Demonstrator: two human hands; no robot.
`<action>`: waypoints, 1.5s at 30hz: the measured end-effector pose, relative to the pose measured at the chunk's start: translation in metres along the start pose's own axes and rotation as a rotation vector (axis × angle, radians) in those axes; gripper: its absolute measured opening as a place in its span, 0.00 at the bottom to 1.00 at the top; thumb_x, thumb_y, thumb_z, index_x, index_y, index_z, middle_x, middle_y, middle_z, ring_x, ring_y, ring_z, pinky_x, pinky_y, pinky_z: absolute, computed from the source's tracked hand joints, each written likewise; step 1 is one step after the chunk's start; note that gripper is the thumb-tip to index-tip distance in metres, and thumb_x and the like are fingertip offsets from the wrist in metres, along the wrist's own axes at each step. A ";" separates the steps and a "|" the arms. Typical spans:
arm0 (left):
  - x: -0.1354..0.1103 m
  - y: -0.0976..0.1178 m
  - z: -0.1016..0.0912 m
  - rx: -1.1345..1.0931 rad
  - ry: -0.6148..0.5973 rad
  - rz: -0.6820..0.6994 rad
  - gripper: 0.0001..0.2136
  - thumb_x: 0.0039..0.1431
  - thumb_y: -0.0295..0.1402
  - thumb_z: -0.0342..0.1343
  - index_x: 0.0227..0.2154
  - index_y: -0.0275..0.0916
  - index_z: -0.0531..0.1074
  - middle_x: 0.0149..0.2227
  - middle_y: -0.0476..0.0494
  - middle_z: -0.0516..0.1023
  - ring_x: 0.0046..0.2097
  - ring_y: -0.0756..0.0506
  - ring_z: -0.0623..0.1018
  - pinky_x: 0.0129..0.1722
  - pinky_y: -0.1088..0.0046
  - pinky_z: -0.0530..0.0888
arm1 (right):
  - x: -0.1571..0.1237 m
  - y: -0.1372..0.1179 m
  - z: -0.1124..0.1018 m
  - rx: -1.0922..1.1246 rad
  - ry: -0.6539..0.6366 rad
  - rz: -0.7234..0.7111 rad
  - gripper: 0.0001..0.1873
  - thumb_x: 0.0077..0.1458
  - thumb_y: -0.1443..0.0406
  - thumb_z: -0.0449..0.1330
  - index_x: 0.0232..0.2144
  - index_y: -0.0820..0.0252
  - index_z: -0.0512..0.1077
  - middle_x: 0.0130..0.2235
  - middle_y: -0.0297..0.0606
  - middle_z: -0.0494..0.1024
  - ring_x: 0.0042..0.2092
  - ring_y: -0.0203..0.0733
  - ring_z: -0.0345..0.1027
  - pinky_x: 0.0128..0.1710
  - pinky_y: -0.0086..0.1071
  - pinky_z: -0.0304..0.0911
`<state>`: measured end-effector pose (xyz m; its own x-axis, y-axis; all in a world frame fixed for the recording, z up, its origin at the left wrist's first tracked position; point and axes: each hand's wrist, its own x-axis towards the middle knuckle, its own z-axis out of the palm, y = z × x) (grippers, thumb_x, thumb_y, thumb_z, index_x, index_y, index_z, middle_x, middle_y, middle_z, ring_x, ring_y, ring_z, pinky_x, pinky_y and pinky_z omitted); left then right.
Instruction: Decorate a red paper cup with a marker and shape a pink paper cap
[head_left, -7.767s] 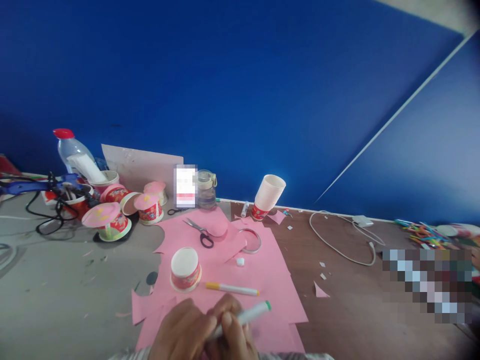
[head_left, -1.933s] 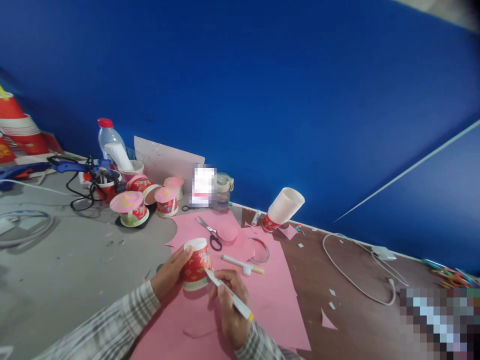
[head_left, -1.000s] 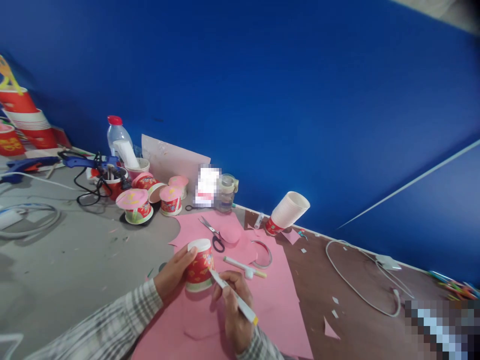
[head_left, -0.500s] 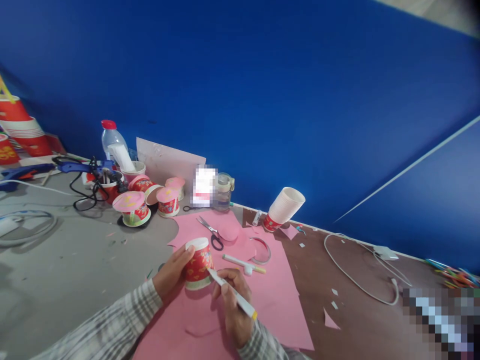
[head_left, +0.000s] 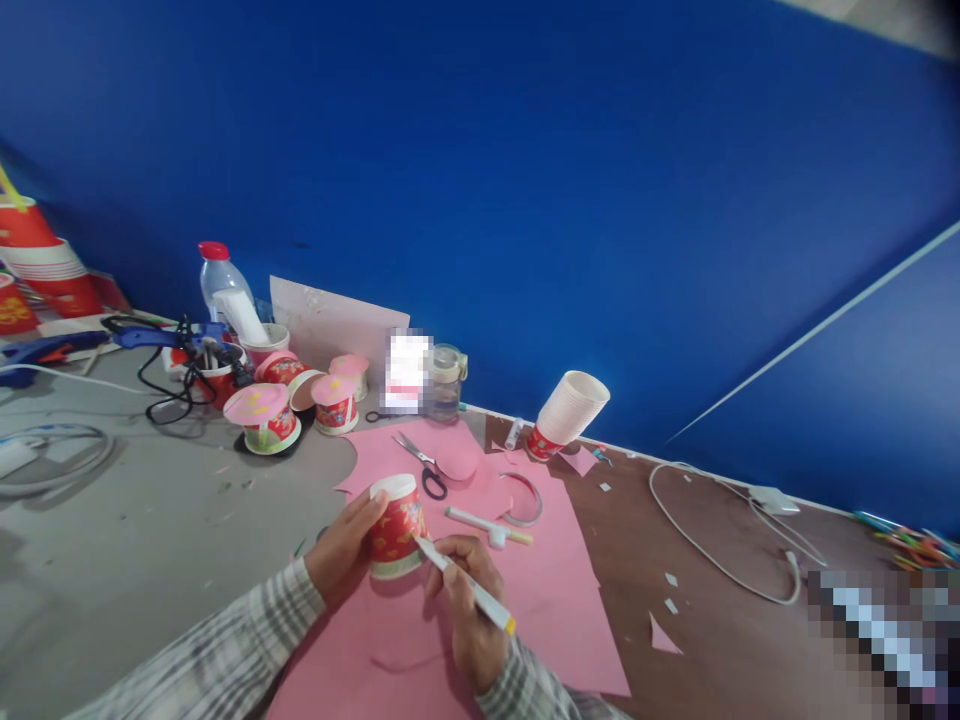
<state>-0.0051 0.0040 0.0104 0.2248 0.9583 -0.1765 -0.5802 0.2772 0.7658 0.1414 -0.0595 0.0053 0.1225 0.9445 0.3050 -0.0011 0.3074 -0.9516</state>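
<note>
A red patterned paper cup stands upside down over the pink paper, its white base uppermost. My left hand is closed around the cup's left side, thumb near the top. In my right hand is a white marker with a yellow end, gripped like a pen. Its tip meets the cup's right side or lies very close to it. Just beyond the cup are scissors with dark handles, a pink paper disc, a roll of tape and a second marker.
Decorated cups with pink tops stand at the left. Behind them are a red-capped bottle and a clear jar near the blue wall. A leaning cup stack and a white cable lie right.
Both hands, the cup and the marker stay almost where they were. The view has shifted very slightly.
</note>
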 end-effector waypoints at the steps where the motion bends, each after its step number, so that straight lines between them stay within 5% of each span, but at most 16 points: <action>1: 0.000 0.000 0.000 -0.002 0.007 -0.002 0.14 0.43 0.39 0.57 0.29 0.33 0.75 0.22 0.38 0.78 0.26 0.37 0.74 0.26 0.59 0.71 | 0.000 0.000 0.000 0.002 -0.007 0.003 0.12 0.53 0.59 0.54 0.31 0.61 0.72 0.17 0.32 0.72 0.15 0.39 0.63 0.14 0.28 0.61; 45: -0.003 0.003 0.004 -0.001 -0.025 -0.021 0.13 0.42 0.38 0.57 0.29 0.33 0.74 0.21 0.38 0.78 0.25 0.36 0.75 0.25 0.58 0.71 | -0.001 -0.001 -0.001 0.014 -0.043 -0.040 0.10 0.53 0.61 0.54 0.32 0.61 0.72 0.16 0.32 0.71 0.15 0.38 0.63 0.14 0.27 0.60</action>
<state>-0.0045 0.0016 0.0154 0.2564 0.9501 -0.1775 -0.5763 0.2977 0.7611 0.1421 -0.0607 0.0061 0.0802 0.9354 0.3443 -0.0111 0.3463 -0.9381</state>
